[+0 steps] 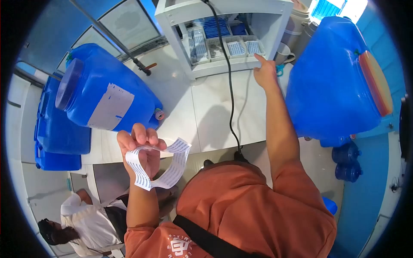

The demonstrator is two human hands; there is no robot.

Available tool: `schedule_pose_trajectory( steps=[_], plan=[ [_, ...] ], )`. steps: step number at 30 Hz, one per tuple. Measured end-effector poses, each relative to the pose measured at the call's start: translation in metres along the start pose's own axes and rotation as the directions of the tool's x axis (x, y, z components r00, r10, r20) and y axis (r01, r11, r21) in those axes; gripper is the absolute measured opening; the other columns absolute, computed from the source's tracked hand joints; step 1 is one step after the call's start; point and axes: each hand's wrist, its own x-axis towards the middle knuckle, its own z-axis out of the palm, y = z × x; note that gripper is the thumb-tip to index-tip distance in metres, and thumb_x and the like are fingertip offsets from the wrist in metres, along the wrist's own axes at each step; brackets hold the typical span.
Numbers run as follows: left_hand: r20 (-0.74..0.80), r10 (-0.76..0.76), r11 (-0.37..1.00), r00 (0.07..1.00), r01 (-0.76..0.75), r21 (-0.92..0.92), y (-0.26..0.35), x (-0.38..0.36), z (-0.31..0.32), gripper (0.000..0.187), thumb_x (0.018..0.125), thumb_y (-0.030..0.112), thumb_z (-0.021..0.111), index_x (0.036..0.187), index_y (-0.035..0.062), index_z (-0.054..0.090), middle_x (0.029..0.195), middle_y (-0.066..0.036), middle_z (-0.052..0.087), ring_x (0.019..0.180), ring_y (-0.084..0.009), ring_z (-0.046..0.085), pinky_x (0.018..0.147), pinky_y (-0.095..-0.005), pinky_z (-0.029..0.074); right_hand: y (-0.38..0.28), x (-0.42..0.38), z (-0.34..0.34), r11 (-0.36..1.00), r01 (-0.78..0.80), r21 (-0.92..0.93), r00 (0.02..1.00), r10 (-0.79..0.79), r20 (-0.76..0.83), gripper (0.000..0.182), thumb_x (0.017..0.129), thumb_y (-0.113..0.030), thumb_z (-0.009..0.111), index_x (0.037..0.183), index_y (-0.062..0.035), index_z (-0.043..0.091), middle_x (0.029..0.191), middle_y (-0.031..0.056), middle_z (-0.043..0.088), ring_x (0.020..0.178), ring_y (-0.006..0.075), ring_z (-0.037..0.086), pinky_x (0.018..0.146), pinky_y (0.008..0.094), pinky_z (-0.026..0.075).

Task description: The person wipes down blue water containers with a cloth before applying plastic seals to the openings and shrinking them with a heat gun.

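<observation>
My left hand (144,144) is raised over the counter's near edge, its fingers closed on a strip of printed labels (174,172) that curls into a loop. My right hand (266,73) reaches to the front right of a white shelf unit (200,72), one finger stretched toward the baskets and nothing visible in its grasp. In the unit, small white baskets (215,48) hold stacks of printed labels (236,48) and blue packets (216,27).
Large blue water containers (116,92) stand left, another blue container (329,86) right. A black cable (230,90) crosses the counter (211,124). A mug (282,55) sits beside the shelf unit. Someone in a white shirt (92,223) is at lower left.
</observation>
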Motion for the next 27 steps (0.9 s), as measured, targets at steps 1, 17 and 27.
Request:
schedule_pose_trajectory(
  steps=[1,17,27],
  plan=[
    [0.007,-0.004,1.0,1.0,0.004,-0.006,-0.002,0.0,0.0,0.025,0.088,0.007,0.074,0.096,0.0157,0.051,0.102,-0.003,0.054,0.099,-0.0222,0.063,0.082,-0.0417,0.063,0.001,-0.001,0.002,0.994,-0.052,0.091,0.999,0.052,0.004,0.055,0.08,-0.011,0.071,0.134,-0.0208,0.063,0.118,0.0274,0.058,0.115,0.0409,0.055,0.102,0.0442,0.045],
    [0.033,-0.057,0.993,0.998,0.054,0.103,-0.005,-0.006,0.002,0.022,0.09,0.011,0.071,0.094,0.013,0.049,0.099,-0.003,0.051,0.096,-0.0218,0.059,0.081,-0.0429,0.061,-0.02,-0.039,0.008,0.849,0.034,-0.527,0.992,0.036,0.122,0.046,0.091,-0.015,0.053,0.135,-0.0251,0.062,0.114,0.0136,0.054,0.107,0.0317,0.056,0.093,0.0486,0.042],
    [0.149,0.134,0.926,0.98,-0.177,0.333,-0.009,0.009,-0.004,0.021,0.084,0.012,0.078,0.092,0.0119,0.058,0.121,-0.016,0.053,0.12,-0.0341,0.057,0.097,-0.0499,0.054,-0.054,-0.067,-0.032,0.931,0.073,0.359,0.996,-0.053,-0.066,0.041,0.085,-0.015,0.072,0.125,-0.0137,0.063,0.117,0.0162,0.056,0.1,0.0298,0.059,0.088,0.0397,0.05]
  ],
)
